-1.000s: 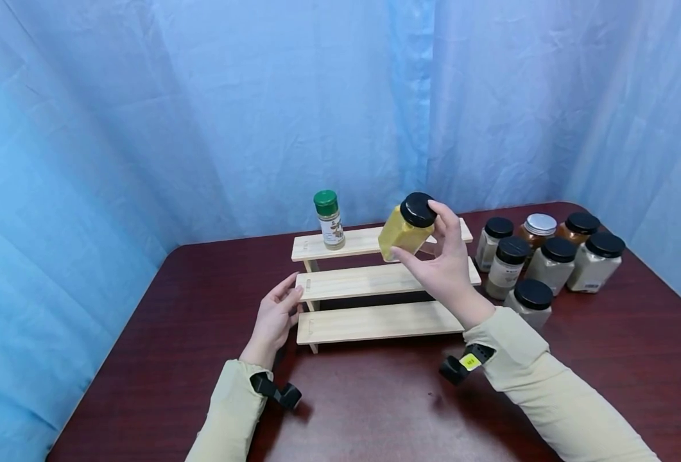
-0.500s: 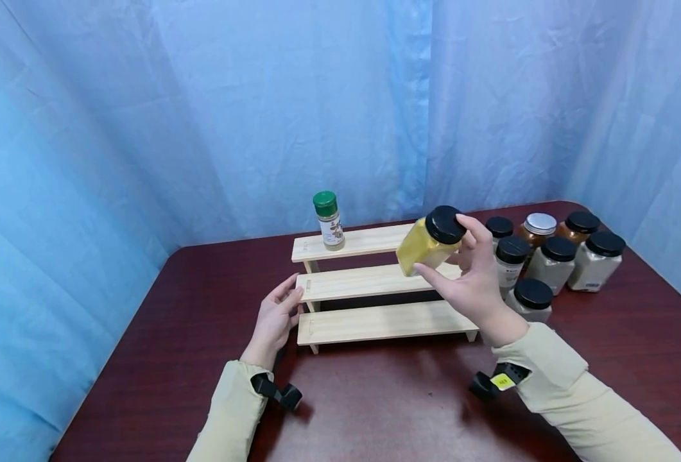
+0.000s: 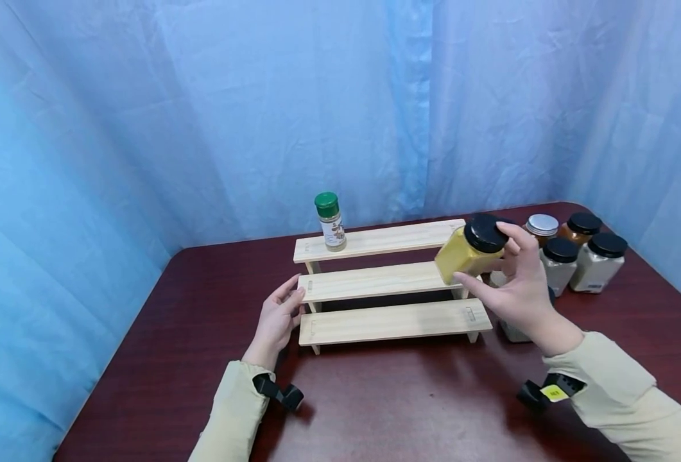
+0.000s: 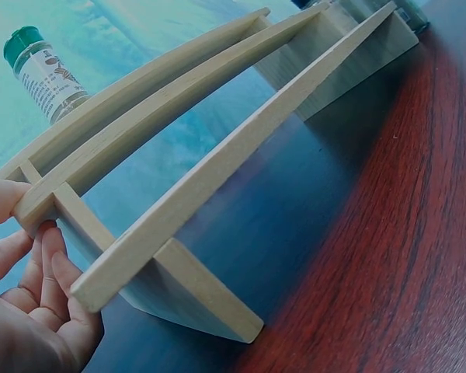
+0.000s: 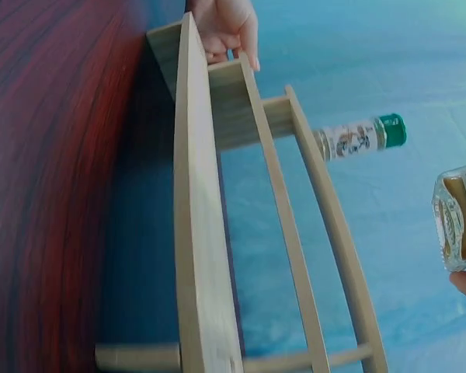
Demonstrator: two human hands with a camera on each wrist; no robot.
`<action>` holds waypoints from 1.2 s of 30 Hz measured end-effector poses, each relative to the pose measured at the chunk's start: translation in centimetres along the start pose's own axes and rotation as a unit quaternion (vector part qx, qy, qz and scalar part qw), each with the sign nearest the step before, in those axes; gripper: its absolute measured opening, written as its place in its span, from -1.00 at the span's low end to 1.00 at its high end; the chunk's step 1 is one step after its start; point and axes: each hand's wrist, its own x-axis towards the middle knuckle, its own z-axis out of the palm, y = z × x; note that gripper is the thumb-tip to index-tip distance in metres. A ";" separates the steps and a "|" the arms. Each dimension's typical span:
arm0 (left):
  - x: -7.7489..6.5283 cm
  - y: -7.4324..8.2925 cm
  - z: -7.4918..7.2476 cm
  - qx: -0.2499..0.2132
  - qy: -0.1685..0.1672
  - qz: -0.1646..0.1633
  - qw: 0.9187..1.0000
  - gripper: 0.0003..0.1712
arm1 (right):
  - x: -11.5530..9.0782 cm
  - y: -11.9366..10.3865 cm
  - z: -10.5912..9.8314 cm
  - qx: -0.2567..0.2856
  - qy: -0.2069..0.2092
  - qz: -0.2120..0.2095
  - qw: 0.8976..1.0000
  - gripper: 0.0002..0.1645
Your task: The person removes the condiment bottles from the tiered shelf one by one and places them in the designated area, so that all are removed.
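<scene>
A three-tier wooden shelf rack [image 3: 375, 281] stands on the dark red table. My left hand [image 3: 275, 317] grips the left end of its middle tier; the left wrist view has the thumb above the board and fingertips [image 4: 48, 233] curled under it. Raised in my right hand [image 3: 522, 292], a square jar of yellow powder [image 3: 460, 258] with a black lid leans over the right end of the middle tier. Thumb and fingers pinch it between base and lid. A label with a barcode shows on the jar [image 5: 454, 221] in the right wrist view.
On the top tier's left end stands a green-capped spice bottle [image 3: 333, 228]. Several spice jars crowd the table right of the rack, among them a silver-lidded jar [image 3: 542, 226] and a white-powder jar [image 3: 597, 266]. My right hand hides some. Blue curtains [image 3: 294, 115] hang behind.
My right hand has carried the yellow jar rightward and slightly lower, from over the rack's middle to its right end. My left hand keeps its grip on the rack.
</scene>
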 end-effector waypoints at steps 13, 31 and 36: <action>-0.1 -0.2 0.0 0.000 -0.005 0.015 1.000 -0.41 | -1.5 0.9 -5.3 -0.078 0.010 0.004 0.997 0.04; 0.0 0.1 0.3 0.011 0.013 -0.002 1.000 -0.46 | -4.4 0.9 -11.5 -0.195 -0.047 0.104 0.974 0.02; 0.0 0.1 0.3 0.008 0.012 -0.002 1.000 -0.46 | -5.3 1.2 -12.3 -0.214 -0.033 0.130 0.968 -0.04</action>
